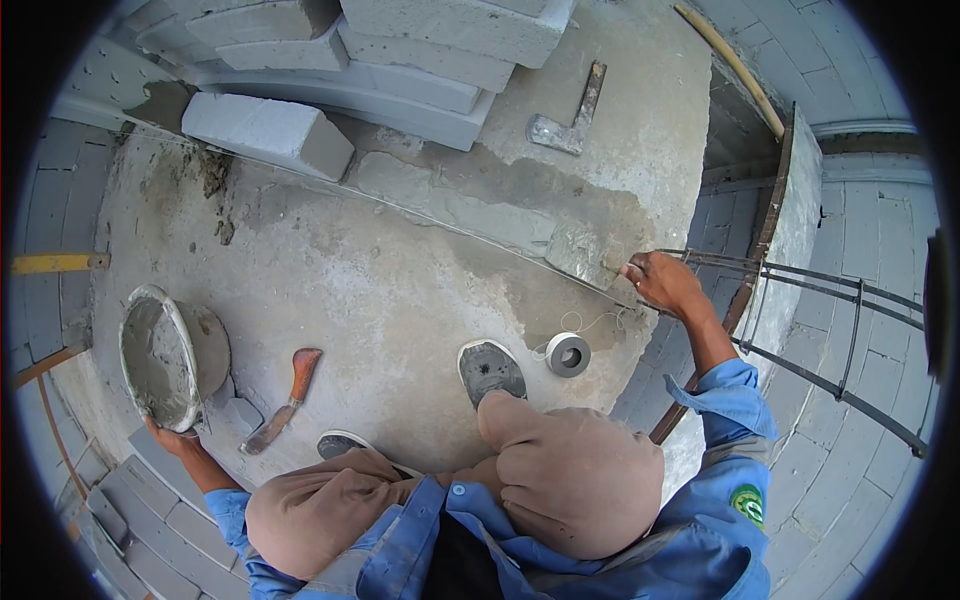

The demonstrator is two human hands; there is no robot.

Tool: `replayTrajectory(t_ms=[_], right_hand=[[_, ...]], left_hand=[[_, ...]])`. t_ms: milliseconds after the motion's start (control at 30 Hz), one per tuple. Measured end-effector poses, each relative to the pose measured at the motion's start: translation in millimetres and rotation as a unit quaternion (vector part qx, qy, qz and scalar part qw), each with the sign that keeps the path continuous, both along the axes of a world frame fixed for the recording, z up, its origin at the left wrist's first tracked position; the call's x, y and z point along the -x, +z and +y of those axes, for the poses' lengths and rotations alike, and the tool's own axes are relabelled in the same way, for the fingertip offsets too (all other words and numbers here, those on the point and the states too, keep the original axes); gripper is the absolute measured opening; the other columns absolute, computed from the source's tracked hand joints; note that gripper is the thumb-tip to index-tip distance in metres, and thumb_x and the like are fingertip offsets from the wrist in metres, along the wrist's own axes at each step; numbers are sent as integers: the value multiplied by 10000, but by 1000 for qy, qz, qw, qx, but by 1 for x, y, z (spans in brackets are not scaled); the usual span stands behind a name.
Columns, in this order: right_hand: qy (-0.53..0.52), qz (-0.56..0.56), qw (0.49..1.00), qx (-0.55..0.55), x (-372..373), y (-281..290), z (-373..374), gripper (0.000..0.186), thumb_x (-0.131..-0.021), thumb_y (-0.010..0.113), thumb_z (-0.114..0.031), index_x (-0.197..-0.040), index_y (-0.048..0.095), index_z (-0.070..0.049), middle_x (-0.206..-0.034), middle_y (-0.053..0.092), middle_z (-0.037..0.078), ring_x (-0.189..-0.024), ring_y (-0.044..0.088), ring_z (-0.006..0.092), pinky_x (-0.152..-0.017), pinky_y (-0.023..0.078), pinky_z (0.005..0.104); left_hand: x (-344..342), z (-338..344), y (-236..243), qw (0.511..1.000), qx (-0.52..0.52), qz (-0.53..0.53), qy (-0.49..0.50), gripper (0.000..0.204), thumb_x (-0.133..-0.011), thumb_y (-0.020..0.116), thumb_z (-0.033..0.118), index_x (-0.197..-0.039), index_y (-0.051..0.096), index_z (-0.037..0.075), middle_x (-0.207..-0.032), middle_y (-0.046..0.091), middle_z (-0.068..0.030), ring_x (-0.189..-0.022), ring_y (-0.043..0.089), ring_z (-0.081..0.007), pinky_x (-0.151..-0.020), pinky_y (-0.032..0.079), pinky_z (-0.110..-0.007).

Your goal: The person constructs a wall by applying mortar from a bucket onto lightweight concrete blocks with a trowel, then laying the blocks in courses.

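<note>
My right hand (660, 280) is closed around the handle of a trowel (575, 250). Its mortar-smeared blade lies at the right end of a strip of wet mortar (470, 212) on the concrete. At the far left, my left hand (172, 438) grips the near rim of a bucket (212, 350) tilted toward the left, with grey mortar inside. A taut string line (420, 213) runs along the near side of the mortar strip and ends close to my right hand.
A pale block (262, 135) sits at the strip's left end, with stacked blocks (430, 60) behind. A hammer (570, 130), an orange-handled machete-like blade (290, 395) and a string spool (568, 355) lie on the concrete. Steel rebar (850, 290) juts out past the right edge.
</note>
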State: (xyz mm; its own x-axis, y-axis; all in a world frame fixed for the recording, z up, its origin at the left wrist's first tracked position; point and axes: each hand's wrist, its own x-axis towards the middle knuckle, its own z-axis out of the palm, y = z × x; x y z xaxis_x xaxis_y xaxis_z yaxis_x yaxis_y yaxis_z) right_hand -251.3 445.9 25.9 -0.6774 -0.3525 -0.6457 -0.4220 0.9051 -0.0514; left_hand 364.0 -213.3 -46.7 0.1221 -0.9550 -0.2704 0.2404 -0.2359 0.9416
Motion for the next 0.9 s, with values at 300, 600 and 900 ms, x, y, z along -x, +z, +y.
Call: replayTrajectory(t_ms=[300,600,900], right_hand=[[-4,36,999,12,-2,5,0,428,-1008,551,-416,-1051,716,-24,-987,720,258,-973,683,442,-858,525,530],[74,200,977,7,-18,18,-5,361,-975,624,-370,-1020,700,-20,-898,710,255,-878,696,442,-787,541,519],[-57,77,994,-49,-20,7,-16,424,-1003,569,-404,-1037,696,-1,-947,722,280,-940,702,457,-837,535,536]], left_hand=[[0,3,6,1000,-7,-5,-3,616,-1035,513,427,-1502,445,32,-1512,513,-146,-1326,537,-365,-1114,444,-520],[-11,-6,-2,1000,-7,4,-9,622,-1031,518,431,-1510,444,41,-1523,505,-136,-1325,540,-361,-1110,450,-523],[-4,1,1,1000,-5,-1,6,586,-1040,513,409,-1493,462,42,-1510,515,-139,-1319,543,-367,-1094,464,-534]])
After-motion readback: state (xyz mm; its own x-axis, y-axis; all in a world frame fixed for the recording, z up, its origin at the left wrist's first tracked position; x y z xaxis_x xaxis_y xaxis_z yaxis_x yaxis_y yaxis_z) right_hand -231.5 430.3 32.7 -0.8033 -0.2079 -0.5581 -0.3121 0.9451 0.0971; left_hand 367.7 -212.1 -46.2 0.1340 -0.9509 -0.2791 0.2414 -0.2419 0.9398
